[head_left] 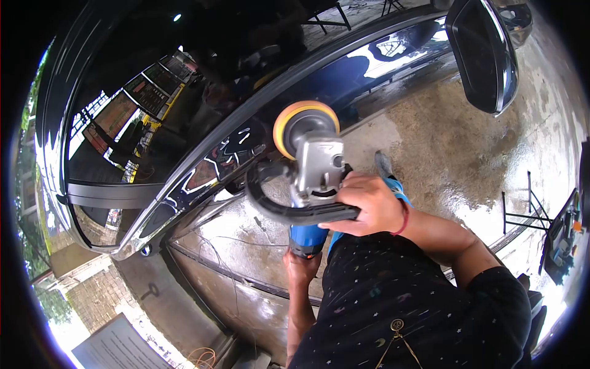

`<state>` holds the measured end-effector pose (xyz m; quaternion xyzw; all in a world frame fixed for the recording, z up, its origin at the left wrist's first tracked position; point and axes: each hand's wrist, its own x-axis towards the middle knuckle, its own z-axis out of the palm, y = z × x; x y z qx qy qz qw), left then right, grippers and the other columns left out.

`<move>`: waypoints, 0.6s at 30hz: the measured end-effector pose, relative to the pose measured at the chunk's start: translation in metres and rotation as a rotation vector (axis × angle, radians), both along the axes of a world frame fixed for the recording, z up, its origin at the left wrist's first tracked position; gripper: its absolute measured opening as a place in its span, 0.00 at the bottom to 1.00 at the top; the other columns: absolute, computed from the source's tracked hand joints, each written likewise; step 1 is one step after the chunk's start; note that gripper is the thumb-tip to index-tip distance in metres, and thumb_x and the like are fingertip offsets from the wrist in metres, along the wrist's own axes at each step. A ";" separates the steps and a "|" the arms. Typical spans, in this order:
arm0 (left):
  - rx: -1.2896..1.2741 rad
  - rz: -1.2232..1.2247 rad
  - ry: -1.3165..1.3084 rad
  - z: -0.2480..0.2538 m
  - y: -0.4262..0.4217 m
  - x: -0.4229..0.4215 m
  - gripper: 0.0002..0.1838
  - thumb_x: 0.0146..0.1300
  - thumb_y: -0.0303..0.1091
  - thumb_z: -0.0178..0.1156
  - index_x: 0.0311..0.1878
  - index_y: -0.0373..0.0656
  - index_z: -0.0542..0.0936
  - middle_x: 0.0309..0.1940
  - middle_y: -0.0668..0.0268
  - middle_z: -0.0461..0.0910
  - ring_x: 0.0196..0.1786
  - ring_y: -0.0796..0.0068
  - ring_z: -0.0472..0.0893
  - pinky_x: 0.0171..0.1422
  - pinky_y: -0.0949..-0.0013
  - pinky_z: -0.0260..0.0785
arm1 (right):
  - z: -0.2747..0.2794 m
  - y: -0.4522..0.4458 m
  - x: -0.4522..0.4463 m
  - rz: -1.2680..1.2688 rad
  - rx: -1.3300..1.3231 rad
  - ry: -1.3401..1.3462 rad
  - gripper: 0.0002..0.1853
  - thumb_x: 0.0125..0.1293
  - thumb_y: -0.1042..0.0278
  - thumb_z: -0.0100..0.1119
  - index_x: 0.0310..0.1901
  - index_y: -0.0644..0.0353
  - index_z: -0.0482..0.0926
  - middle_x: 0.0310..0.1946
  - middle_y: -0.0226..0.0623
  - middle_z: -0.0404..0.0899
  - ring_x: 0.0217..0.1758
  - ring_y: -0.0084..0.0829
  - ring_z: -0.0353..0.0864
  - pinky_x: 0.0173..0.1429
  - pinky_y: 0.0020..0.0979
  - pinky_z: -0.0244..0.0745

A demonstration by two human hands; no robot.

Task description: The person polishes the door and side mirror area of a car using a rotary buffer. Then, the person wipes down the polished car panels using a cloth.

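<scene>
One polisher (321, 163) is gripped by the right hand (372, 206) at its four o'clock, the left hand (302, 268) at six. The car (236, 117) is seemingly being polished; what remains cannot be told.

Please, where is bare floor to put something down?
The wet floor between side mirror and right forearm looks bare. It is crowded between the car and black shirt, where left hand and right hand hold the polisher.

Person's attire: black short-sleeved shirt (369, 295), printed with pale stars; gold-toned chain (410, 353), round pendant (397, 324); red wristband (404, 219), right hand (372, 204).
</scene>
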<state>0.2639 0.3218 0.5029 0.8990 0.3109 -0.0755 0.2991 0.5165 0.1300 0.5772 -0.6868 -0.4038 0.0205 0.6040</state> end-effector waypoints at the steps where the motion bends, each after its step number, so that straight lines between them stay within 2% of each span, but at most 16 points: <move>1: 0.034 -0.033 -0.028 -0.004 -0.003 0.011 0.15 0.47 0.37 0.74 0.34 0.38 0.83 0.29 0.50 0.86 0.33 0.49 0.88 0.41 0.51 0.79 | 0.000 -0.010 0.005 -0.034 0.004 0.010 0.20 0.52 0.56 0.81 0.23 0.58 0.77 0.20 0.39 0.77 0.25 0.44 0.78 0.34 0.40 0.73; 3: 0.066 -0.001 0.014 -0.001 -0.016 0.039 0.22 0.45 0.38 0.76 0.43 0.37 0.84 0.39 0.45 0.87 0.42 0.42 0.88 0.48 0.47 0.80 | -0.001 -0.031 0.016 -0.078 0.023 0.003 0.20 0.49 0.59 0.84 0.22 0.58 0.77 0.20 0.38 0.76 0.24 0.43 0.77 0.34 0.40 0.72; 4: 0.067 -0.002 0.015 -0.001 -0.021 0.054 0.22 0.45 0.38 0.76 0.43 0.37 0.84 0.39 0.45 0.87 0.42 0.42 0.88 0.48 0.47 0.80 | -0.001 -0.040 0.022 -0.128 -0.002 -0.016 0.19 0.48 0.61 0.84 0.23 0.59 0.79 0.20 0.38 0.77 0.24 0.43 0.77 0.35 0.38 0.73; 6: 0.035 -0.106 -0.049 0.000 -0.027 0.079 0.32 0.44 0.42 0.78 0.52 0.35 0.81 0.45 0.44 0.84 0.46 0.38 0.85 0.53 0.44 0.79 | -0.005 -0.059 0.037 -0.126 0.068 -0.002 0.17 0.46 0.64 0.85 0.24 0.60 0.81 0.21 0.38 0.78 0.23 0.41 0.78 0.35 0.37 0.73; 9: 0.060 -0.113 -0.013 0.009 -0.035 0.105 0.34 0.44 0.43 0.78 0.55 0.37 0.80 0.47 0.46 0.84 0.47 0.39 0.85 0.53 0.44 0.79 | -0.006 -0.080 0.047 -0.178 0.022 0.028 0.16 0.44 0.68 0.86 0.26 0.61 0.83 0.20 0.35 0.77 0.22 0.36 0.76 0.36 0.35 0.72; 14: 0.084 -0.146 -0.092 0.002 -0.027 0.099 0.33 0.45 0.42 0.78 0.54 0.38 0.81 0.46 0.48 0.84 0.46 0.39 0.85 0.53 0.45 0.79 | -0.015 -0.074 0.036 -0.151 0.037 0.063 0.16 0.44 0.68 0.85 0.26 0.60 0.81 0.20 0.36 0.77 0.24 0.36 0.77 0.35 0.36 0.72; 16: 0.091 -0.148 -0.107 0.002 -0.016 0.080 0.32 0.45 0.42 0.77 0.53 0.38 0.81 0.45 0.48 0.85 0.46 0.39 0.85 0.52 0.45 0.79 | -0.022 -0.058 0.024 -0.081 0.059 0.054 0.17 0.45 0.67 0.86 0.27 0.61 0.82 0.21 0.37 0.77 0.26 0.39 0.79 0.36 0.37 0.74; 18: 0.135 -0.023 0.014 0.004 -0.001 0.055 0.29 0.46 0.41 0.77 0.50 0.37 0.82 0.44 0.47 0.85 0.45 0.38 0.85 0.52 0.44 0.78 | -0.020 -0.034 0.011 -0.048 0.063 0.030 0.17 0.49 0.60 0.84 0.31 0.60 0.84 0.23 0.37 0.79 0.28 0.41 0.80 0.40 0.37 0.75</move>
